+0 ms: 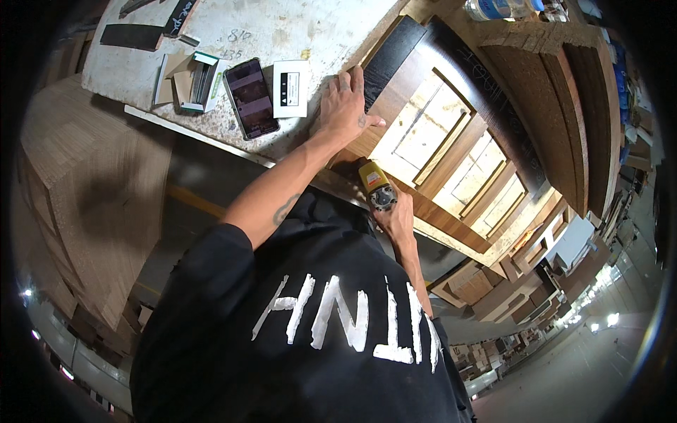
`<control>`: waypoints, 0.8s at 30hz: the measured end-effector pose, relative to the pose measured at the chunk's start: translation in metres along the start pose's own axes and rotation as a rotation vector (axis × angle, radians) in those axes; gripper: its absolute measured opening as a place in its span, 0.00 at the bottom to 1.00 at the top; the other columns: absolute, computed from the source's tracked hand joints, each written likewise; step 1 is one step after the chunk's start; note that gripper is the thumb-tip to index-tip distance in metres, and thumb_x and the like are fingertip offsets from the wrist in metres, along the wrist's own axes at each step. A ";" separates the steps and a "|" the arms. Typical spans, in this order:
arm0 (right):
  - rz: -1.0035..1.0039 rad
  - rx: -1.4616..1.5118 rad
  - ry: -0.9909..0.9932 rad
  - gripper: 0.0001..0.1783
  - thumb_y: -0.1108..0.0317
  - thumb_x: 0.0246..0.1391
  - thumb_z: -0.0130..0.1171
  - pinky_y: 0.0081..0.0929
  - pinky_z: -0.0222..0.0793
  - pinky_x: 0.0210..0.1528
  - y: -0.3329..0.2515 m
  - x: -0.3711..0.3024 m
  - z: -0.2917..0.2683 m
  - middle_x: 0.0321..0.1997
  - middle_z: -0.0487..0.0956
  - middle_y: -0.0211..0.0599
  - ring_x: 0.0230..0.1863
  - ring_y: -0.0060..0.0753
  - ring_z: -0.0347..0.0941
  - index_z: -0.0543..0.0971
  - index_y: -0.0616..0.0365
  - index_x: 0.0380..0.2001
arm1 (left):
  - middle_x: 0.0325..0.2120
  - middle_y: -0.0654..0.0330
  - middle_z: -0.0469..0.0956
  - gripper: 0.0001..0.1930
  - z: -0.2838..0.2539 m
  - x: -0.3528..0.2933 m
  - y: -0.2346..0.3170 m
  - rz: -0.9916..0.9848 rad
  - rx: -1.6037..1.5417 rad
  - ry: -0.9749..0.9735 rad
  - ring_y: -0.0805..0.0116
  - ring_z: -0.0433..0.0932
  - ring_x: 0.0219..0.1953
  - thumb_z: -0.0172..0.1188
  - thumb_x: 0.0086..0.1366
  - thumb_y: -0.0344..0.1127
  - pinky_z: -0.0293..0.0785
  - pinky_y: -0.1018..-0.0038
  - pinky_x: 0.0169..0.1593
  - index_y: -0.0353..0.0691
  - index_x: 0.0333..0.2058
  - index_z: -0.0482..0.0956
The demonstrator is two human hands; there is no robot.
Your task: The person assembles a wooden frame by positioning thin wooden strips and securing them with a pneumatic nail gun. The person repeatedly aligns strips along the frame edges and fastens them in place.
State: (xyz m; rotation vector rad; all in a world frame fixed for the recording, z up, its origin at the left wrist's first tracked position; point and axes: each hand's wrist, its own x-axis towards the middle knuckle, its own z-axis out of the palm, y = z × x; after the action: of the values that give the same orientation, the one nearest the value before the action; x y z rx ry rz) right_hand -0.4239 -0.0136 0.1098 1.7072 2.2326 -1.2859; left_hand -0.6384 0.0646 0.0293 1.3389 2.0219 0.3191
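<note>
My left hand (343,107) lies with outstretched fingers on the near left corner of a brown wooden frame (451,156), beside a dark end board (396,56). The frame has slats and openings through which a pale, lit surface shows. My right hand (398,213) is wrapped round a yellow and black nail gun (374,178), held at the frame's near edge. Its nose is hidden, so I cannot tell whether it touches the wood. A long dark curved board (486,84) runs along the frame's far side.
On the worn white table (240,21) lie a phone (252,99), a white box (290,88), an opened box of metal strips (201,83) and dark offcuts (130,37). Curved boards (557,106) stand at right; stacked panels (92,190) stand at left. A bottle (493,8) is at the back.
</note>
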 end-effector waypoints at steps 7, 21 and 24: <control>0.003 -0.056 0.009 0.25 0.69 0.42 0.68 0.47 0.74 0.41 -0.003 0.005 0.000 0.31 0.82 0.59 0.35 0.62 0.79 0.81 0.63 0.48 | 0.60 0.35 0.63 0.67 0.000 0.003 -0.004 0.031 0.013 -0.015 0.37 0.67 0.61 0.77 0.44 0.66 0.71 0.48 0.62 0.30 0.70 0.50; 0.123 -0.155 -0.036 0.34 0.66 0.40 0.68 0.47 0.76 0.48 -0.009 0.010 0.006 0.34 0.84 0.60 0.40 0.60 0.82 0.79 0.68 0.54 | 0.58 0.33 0.64 0.61 -0.002 0.005 -0.015 0.114 0.003 -0.018 0.37 0.71 0.57 0.74 0.52 0.62 0.76 0.52 0.57 0.29 0.70 0.50; 0.101 -0.147 -0.056 0.34 0.67 0.39 0.68 0.48 0.75 0.48 -0.003 0.010 0.006 0.35 0.84 0.60 0.40 0.62 0.81 0.78 0.68 0.55 | 0.58 0.34 0.65 0.60 -0.001 0.006 -0.015 0.135 -0.003 0.011 0.37 0.72 0.57 0.74 0.53 0.61 0.75 0.52 0.58 0.29 0.70 0.50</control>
State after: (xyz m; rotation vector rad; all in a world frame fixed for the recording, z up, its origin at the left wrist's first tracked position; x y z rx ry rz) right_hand -0.4327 -0.0096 0.1029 1.6858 2.1222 -1.1054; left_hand -0.6513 0.0629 0.0195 1.4782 1.9426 0.3915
